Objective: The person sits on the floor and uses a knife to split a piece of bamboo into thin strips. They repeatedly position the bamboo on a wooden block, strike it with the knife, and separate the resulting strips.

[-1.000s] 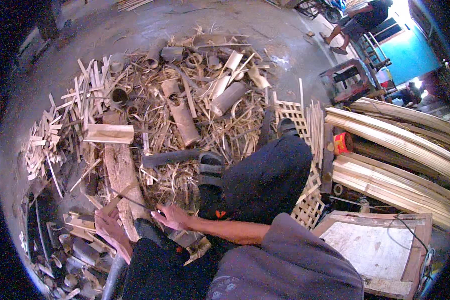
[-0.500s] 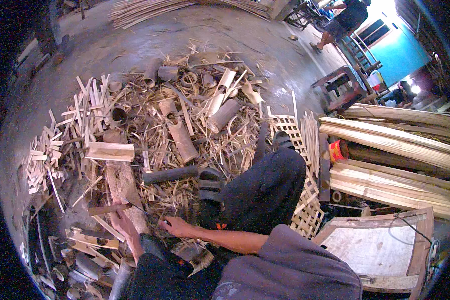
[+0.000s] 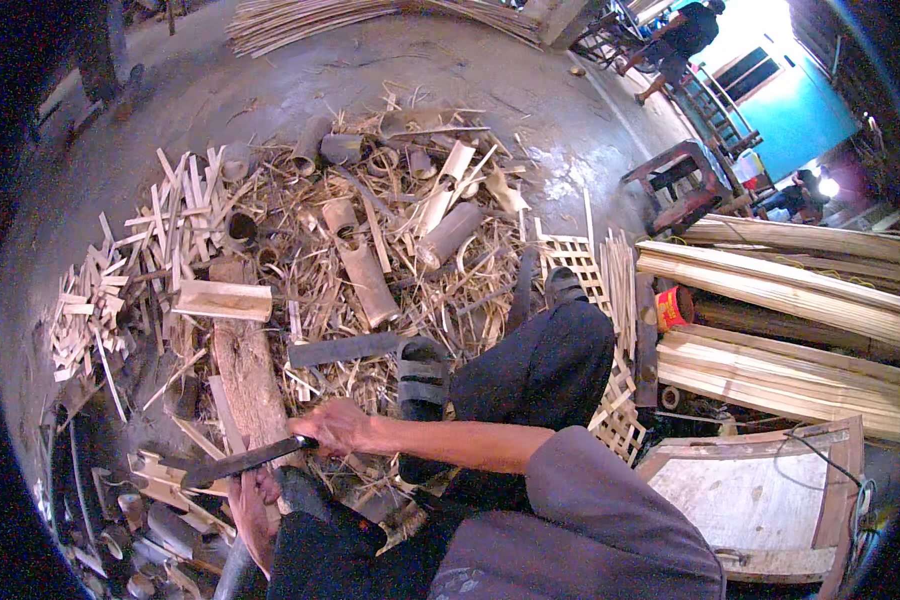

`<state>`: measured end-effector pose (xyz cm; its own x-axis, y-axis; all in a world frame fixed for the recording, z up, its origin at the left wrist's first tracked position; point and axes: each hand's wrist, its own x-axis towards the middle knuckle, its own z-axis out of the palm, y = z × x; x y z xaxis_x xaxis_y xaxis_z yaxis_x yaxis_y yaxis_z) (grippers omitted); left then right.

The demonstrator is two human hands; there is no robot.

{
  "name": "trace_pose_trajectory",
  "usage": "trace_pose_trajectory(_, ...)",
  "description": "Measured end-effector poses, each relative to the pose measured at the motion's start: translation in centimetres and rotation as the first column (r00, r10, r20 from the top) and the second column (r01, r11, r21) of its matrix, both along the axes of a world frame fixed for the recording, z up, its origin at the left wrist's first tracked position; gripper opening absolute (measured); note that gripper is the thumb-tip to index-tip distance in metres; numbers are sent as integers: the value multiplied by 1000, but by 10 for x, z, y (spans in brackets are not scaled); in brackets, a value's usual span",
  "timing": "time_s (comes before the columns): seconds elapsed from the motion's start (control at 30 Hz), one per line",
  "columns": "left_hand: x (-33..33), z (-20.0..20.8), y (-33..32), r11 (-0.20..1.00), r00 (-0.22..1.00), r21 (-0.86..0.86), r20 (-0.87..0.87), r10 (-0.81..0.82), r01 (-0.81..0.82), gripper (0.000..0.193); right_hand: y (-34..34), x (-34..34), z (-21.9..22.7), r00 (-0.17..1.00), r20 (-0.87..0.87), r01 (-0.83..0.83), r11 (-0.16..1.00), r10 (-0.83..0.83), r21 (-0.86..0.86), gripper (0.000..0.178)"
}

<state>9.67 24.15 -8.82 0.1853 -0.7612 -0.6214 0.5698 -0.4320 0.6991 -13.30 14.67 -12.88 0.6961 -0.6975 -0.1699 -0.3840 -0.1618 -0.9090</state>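
My right hand (image 3: 338, 428) is closed around the handle of a large knife (image 3: 242, 463). Its dark, broad blade points to the lower left, crossing just above my left hand (image 3: 256, 502). Those left fingers are curled round the lower end of a narrow bamboo piece (image 3: 227, 412), which stands up past the blade beside a worn wooden block (image 3: 250, 375). Whether the blade touches the bamboo I cannot tell. On the block's far end rests a split bamboo half (image 3: 224, 299), pale inside. A dark flat bar (image 3: 342, 350) lies right of the block, by my sandalled foot (image 3: 423, 378).
Bamboo tubes (image 3: 365, 282) and shavings are heaped ahead, with cut pale strips (image 3: 95, 315) at left. Woven lattice (image 3: 620, 400), long bundled slats (image 3: 780, 375) and a framed panel (image 3: 745, 495) lie at right. A dark stool (image 3: 675, 185) and another person (image 3: 685, 40) are farther off.
The bamboo piece has turned from lying crosswise to upright, and my left hand has drawn nearer. My right hand has risen slightly, swinging the knife blade across to the lower left.
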Motion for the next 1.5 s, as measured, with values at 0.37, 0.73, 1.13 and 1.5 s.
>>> trace_pose_trajectory(0.37, 1, 34, 38, 995, 949, -57, -301, -90, 76, 46, -87, -13, 76, 882, -108, 399, 850, -458, -344, 33)
trace_pose_trajectory(0.73, -45, 108, 18, 832, 871, -264, 92, -482, 488, 39, -119, -79, 45, 713, -408, 365, 799, -570, -479, 30)
trace_pose_trajectory(1.13, -12, -34, -19, 982, 777, -113, 600, 189, -152, 21, -14, -87, 36, 779, -497, 480, 873, -383, 80, 54)
trace_pose_trajectory(1.5, 145, 16, -172, 936, 527, -348, 787, 321, -52, 39, 7, -70, 18, 797, -475, 380, 921, -372, -85, 38)
